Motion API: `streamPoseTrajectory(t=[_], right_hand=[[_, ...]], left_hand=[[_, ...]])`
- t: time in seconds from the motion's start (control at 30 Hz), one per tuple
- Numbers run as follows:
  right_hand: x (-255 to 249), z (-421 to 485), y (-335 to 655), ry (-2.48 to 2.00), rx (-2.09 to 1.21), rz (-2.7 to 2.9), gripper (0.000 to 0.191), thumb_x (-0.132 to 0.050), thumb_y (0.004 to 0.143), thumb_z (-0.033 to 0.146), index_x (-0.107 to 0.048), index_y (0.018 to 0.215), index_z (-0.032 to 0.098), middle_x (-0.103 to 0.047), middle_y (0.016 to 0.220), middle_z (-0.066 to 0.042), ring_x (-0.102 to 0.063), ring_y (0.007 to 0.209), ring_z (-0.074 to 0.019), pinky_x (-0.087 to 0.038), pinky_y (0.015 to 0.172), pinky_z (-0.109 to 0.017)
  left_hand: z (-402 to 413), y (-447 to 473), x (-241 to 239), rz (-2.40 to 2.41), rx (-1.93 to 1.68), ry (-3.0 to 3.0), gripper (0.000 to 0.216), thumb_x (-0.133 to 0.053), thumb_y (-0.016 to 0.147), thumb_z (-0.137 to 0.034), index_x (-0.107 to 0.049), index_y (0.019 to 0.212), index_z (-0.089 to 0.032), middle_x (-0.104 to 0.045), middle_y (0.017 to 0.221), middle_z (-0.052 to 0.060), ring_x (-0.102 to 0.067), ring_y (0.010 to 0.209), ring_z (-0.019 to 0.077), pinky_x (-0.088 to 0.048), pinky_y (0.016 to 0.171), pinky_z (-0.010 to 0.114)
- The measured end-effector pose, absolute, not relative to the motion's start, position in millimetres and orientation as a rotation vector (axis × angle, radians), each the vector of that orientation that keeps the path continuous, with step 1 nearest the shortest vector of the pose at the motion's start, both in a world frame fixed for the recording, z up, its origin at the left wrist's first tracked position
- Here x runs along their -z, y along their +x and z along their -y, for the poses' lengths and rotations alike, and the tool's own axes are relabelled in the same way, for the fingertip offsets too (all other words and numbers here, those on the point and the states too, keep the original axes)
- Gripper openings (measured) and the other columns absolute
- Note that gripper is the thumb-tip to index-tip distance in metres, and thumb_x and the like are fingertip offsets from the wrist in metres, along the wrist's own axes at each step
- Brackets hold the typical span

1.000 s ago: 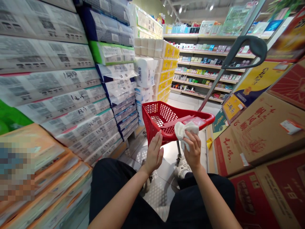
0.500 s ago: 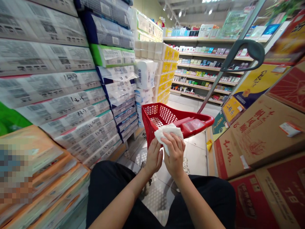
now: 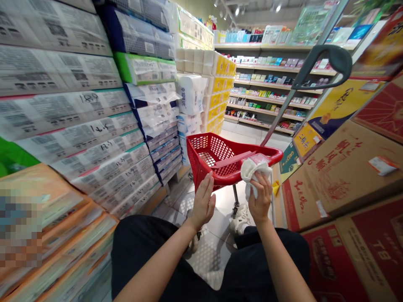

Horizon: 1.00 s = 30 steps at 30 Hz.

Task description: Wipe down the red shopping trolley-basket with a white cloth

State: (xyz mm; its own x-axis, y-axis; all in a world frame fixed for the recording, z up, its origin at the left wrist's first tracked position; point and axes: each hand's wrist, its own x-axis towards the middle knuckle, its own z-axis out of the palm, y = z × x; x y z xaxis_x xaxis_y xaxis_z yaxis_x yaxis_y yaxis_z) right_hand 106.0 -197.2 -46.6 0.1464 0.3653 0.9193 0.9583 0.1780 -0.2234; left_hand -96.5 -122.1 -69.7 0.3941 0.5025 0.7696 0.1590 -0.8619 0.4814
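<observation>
A red plastic shopping basket (image 3: 220, 178) with perforated walls stands in front of me, its long pull handle (image 3: 315, 69) leaning up to the right. Against the basket's near left side lies my left hand (image 3: 204, 201), fingers stretched out and holding nothing. My right hand (image 3: 260, 197) grips a crumpled white cloth (image 3: 252, 167) and presses it on the rim at the basket's right part, partly over the small clear panel there. The palm side of the right hand is hidden.
Packed tissue stacks (image 3: 103, 142) rise on the left, with orange packs (image 3: 63, 226) nearer me. Cardboard boxes (image 3: 343, 167) line the right side. Farther back are shelves (image 3: 267, 79) of small goods. My shoes (image 3: 241, 220) rest on the tiled floor below the basket.
My right hand has slid the white cloth to the right along the basket's rim, away from my left hand. The left hand stays at the near left side.
</observation>
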Motion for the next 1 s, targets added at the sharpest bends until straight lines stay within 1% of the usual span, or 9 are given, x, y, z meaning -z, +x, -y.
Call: streamPoseTrajectory(t=[0.07,0.17,0.27,0.37,0.47,0.57,0.73,0.87,1.0], right_hand=[[44,195,92,-1.378,0.678,1.329,0.025,-0.050,0.091,0.011,-0.059,0.111,0.021,-0.060,0.132,-0.012,-0.044,0.135,-0.0278,-0.038,0.108,-0.053],[37,191,53,-1.359,0.602,1.284,0.026,-0.050,0.091,0.011,-0.059,0.113,0.021,-0.060,0.132,-0.011,-0.042,0.136,-0.0272,-0.038,0.108,-0.052],[23,190,17,-1.382,0.513,1.369,0.028,-0.048,0.092,0.011,-0.059,0.115,0.023,-0.062,0.130,-0.008,-0.043,0.136,-0.0252,-0.034,0.111,-0.051],[11,191,3,-1.406,0.482,1.520,0.033,-0.046,0.093,0.014,-0.058,0.121,0.026,-0.062,0.131,-0.004,-0.043,0.136,-0.0238,-0.029,0.114,-0.049],[14,193,13,-1.402,0.550,1.615,0.044,-0.044,0.093,0.013,-0.052,0.134,0.028,-0.059,0.136,-0.004,-0.043,0.137,-0.0228,-0.030,0.114,-0.045],[26,194,39,-1.370,0.676,1.688,0.051,-0.042,0.092,0.008,-0.051,0.137,0.030,-0.060,0.135,-0.004,-0.043,0.137,-0.0225,-0.033,0.113,-0.044],[29,195,90,-1.414,0.735,1.638,0.049,-0.042,0.092,0.009,-0.053,0.135,0.027,-0.058,0.137,-0.007,-0.044,0.136,-0.0237,-0.038,0.110,-0.046],[21,195,103,-1.502,0.675,1.506,0.048,-0.038,0.093,0.010,-0.052,0.136,0.026,-0.054,0.141,-0.008,-0.038,0.140,-0.0249,-0.034,0.112,-0.052],[21,193,73,-1.479,0.605,1.458,0.046,-0.039,0.094,0.012,-0.050,0.137,0.025,-0.054,0.141,-0.009,-0.034,0.142,-0.0257,-0.030,0.114,-0.055]], left_hand=[[122,-96,69,-0.574,-1.472,2.320,0.059,-0.031,0.098,-0.022,-0.013,0.155,-0.023,-0.022,0.160,0.010,-0.023,0.147,0.0241,-0.025,0.119,0.048],[122,-95,70,-0.566,-1.493,2.312,0.059,-0.030,0.099,-0.023,-0.012,0.155,-0.023,-0.021,0.161,0.010,-0.021,0.148,0.0241,-0.025,0.118,0.048],[121,-95,72,-0.573,-1.499,2.326,0.059,-0.030,0.099,-0.024,-0.011,0.155,-0.022,-0.022,0.160,0.012,-0.021,0.148,0.0252,-0.027,0.117,0.049],[121,-95,73,-0.607,-1.468,2.362,0.057,-0.032,0.099,-0.025,-0.016,0.154,-0.018,-0.029,0.157,0.016,-0.024,0.147,0.0272,-0.029,0.116,0.051],[121,-96,72,-0.618,-1.437,2.359,0.056,-0.032,0.099,-0.026,-0.020,0.153,-0.018,-0.030,0.156,0.016,-0.025,0.146,0.0279,-0.029,0.115,0.052],[121,-97,69,-0.588,-1.439,2.320,0.057,-0.034,0.099,-0.025,-0.018,0.154,-0.021,-0.026,0.159,0.014,-0.024,0.147,0.0265,-0.028,0.116,0.051],[121,-96,68,-0.566,-1.445,2.322,0.061,-0.035,0.098,-0.025,-0.012,0.155,-0.025,-0.021,0.161,0.011,-0.022,0.148,0.0245,-0.025,0.118,0.048],[122,-96,67,-0.575,-1.454,2.328,0.062,-0.036,0.098,-0.024,-0.012,0.155,-0.024,-0.021,0.161,0.011,-0.023,0.147,0.0249,-0.026,0.118,0.048],[122,-96,68,-0.562,-1.477,2.315,0.061,-0.035,0.098,-0.023,-0.012,0.155,-0.023,-0.023,0.160,0.012,-0.023,0.147,0.0250,-0.027,0.117,0.048]])
